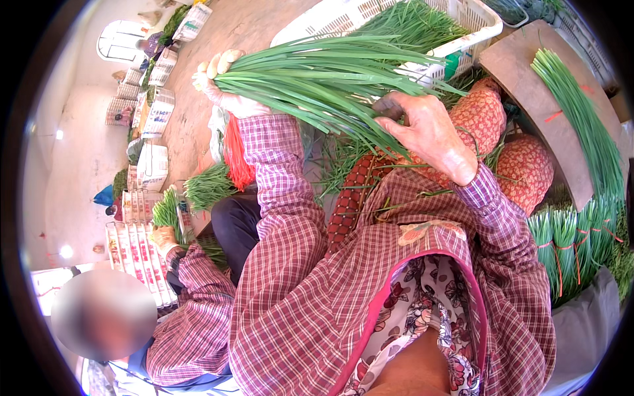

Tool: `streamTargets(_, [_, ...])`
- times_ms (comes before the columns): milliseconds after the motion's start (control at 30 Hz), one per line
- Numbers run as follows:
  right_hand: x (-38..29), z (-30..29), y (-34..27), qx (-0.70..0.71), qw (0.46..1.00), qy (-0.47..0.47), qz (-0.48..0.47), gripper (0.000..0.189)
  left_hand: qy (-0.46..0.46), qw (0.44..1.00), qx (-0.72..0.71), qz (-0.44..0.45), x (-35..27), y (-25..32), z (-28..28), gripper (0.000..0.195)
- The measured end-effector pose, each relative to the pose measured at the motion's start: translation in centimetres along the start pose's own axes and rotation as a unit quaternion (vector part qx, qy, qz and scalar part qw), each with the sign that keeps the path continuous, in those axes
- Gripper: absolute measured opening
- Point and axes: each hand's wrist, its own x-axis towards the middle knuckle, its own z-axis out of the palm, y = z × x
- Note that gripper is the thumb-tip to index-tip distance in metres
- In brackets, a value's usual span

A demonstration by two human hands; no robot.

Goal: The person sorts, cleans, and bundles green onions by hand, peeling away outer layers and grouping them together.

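Observation:
My left hand (223,81) is closed round the pale lower ends of a loose bunch of long green Chinese chives (307,79). The leaves fan out to the right, above my lap. My right hand (421,128) is at the leaf tips, thumb and fingers bent around the edge of the bunch; whether it pinches any leaf is hard to tell. Red ties (237,153) hang beside my left forearm. On a brown board (540,79) at the right lies a tied bundle of chives (579,104). Stray leaves lie on my checked clothing.
A white plastic crate (342,20) with more chives stands ahead. Several tied bundles (564,232) stand upright at the right. A co-worker's gloved hand (166,240) holds chives at the left, near stacked crates (133,252). Other people and crates are farther off.

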Motion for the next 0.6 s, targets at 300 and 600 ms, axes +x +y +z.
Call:
streamTargets(300, [-0.4, -0.1, 1.2, -0.019, 1.000, -0.001, 0.019, 0.029, -0.005, 1.000, -0.021, 0.000, -0.1, -0.6, -0.4, 0.011])
streamTargets(600, [1.3, 1.1, 0.4, -0.025, 0.987, 0.076, -0.142, 0.021, 0.009, 1.000, -0.020, -0.020, -0.2, -0.5, 0.8, 0.010])
